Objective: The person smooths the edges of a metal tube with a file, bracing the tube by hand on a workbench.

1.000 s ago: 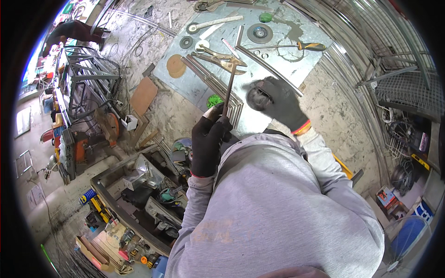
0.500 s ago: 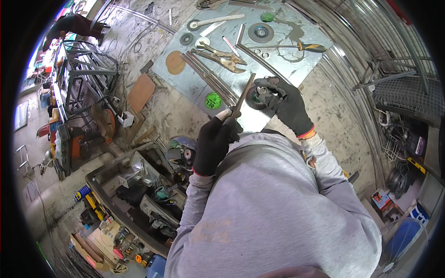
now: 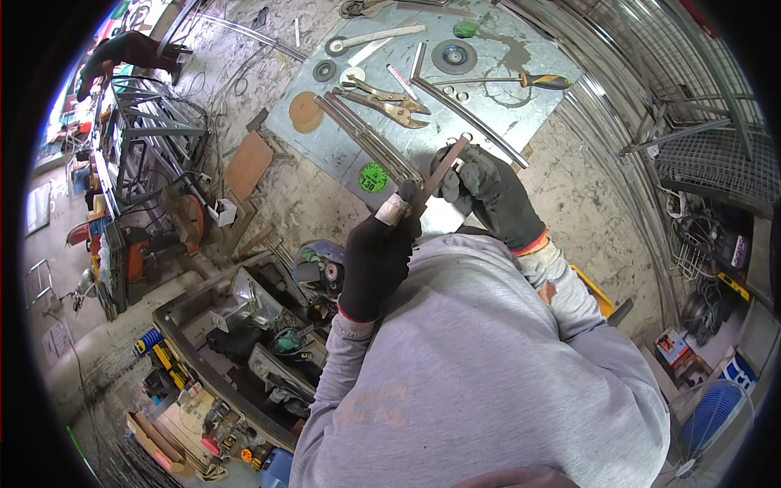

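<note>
My left hand (image 3: 376, 264), in a black glove with light tape on a finger, is closed round a flat brownish metal strip (image 3: 443, 172) that points up and to the right. Across from it, my right hand (image 3: 498, 195), in a dark grey-black glove, pinches a small shiny metal ring (image 3: 458, 166) partly hidden by its fingers. The strip's far end lies close against the ring and right fingertips; whether they touch, I cannot tell. Below both hands is the grey metal sheet (image 3: 521, 122). A bundle of thin metal bars (image 3: 366, 134) lies just beyond my left hand.
On the sheet lie locking pliers (image 3: 382, 104), a screwdriver (image 3: 547, 81), a grinding disc (image 3: 454, 56), brown discs (image 3: 306, 112) and a green round label (image 3: 373, 178). An open toolbox (image 3: 236, 342) stands at lower left. Long metal rods (image 3: 626, 171) run along the right.
The strip in my left hand has shifted right and now overlaps the right fingers. My right hand has turned and moved slightly lower, and the dark disc seen beside it is now mostly hidden.
</note>
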A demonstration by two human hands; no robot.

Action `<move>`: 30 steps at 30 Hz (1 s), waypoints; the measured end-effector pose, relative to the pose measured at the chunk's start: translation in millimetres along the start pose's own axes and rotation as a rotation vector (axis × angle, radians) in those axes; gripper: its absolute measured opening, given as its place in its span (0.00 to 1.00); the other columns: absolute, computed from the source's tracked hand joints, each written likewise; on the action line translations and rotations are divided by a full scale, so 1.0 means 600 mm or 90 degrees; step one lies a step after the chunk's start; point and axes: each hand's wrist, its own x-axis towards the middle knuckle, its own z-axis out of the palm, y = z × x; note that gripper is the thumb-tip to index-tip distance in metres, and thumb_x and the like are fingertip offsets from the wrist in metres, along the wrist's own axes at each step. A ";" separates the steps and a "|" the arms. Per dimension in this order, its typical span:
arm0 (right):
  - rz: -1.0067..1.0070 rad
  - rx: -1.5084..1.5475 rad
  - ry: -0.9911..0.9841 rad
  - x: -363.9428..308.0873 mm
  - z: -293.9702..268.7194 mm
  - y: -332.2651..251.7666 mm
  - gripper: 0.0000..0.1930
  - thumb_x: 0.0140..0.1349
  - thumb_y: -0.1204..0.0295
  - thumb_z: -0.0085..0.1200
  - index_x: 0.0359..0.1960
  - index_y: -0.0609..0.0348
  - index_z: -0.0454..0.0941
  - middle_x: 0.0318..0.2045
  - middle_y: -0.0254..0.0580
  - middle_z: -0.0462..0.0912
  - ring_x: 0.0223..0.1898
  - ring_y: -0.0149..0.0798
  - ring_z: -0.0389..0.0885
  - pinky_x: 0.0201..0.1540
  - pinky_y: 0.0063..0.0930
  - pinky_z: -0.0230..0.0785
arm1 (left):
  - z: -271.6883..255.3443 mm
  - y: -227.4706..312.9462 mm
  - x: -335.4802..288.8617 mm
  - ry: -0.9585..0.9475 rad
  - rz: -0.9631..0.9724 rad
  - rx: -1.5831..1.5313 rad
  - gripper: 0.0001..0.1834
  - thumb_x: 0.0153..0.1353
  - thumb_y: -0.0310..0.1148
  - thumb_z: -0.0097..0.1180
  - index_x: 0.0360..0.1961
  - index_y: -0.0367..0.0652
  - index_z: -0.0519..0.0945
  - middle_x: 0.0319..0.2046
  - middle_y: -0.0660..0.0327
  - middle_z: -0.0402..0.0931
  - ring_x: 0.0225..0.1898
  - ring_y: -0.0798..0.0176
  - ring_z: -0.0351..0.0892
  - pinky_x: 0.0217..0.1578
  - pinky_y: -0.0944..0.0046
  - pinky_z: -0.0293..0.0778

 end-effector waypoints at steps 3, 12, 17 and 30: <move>0.068 0.042 -0.020 -0.002 -0.010 0.008 0.35 0.74 0.43 0.62 0.63 0.65 0.78 0.44 0.31 0.84 0.39 0.24 0.78 0.39 0.18 0.69 | 0.004 0.023 -0.005 -0.018 -0.068 -0.044 0.22 0.73 0.24 0.63 0.67 0.40 0.82 0.32 0.68 0.82 0.31 0.77 0.76 0.33 0.70 0.73; 0.082 0.051 0.032 -0.014 0.001 0.020 0.23 0.80 0.55 0.55 0.64 0.61 0.80 0.45 0.32 0.85 0.38 0.22 0.78 0.40 0.16 0.70 | 0.008 0.038 -0.010 -0.033 -0.087 0.027 0.06 0.74 0.29 0.64 0.47 0.37 0.85 0.24 0.66 0.74 0.26 0.74 0.76 0.28 0.66 0.70; 0.085 0.127 -0.002 -0.010 0.012 0.023 0.26 0.81 0.53 0.55 0.65 0.64 0.76 0.45 0.31 0.84 0.40 0.25 0.80 0.41 0.18 0.72 | 0.008 0.028 -0.008 -0.019 0.011 0.083 0.05 0.74 0.28 0.63 0.45 0.38 0.84 0.22 0.64 0.74 0.23 0.70 0.76 0.26 0.64 0.70; 0.017 -0.028 0.015 -0.010 0.024 0.028 0.20 0.83 0.62 0.53 0.65 0.64 0.76 0.45 0.32 0.83 0.44 0.24 0.82 0.43 0.16 0.75 | 0.017 0.051 -0.003 -0.032 0.036 0.103 0.06 0.75 0.27 0.60 0.47 0.34 0.84 0.20 0.62 0.74 0.25 0.73 0.75 0.27 0.65 0.72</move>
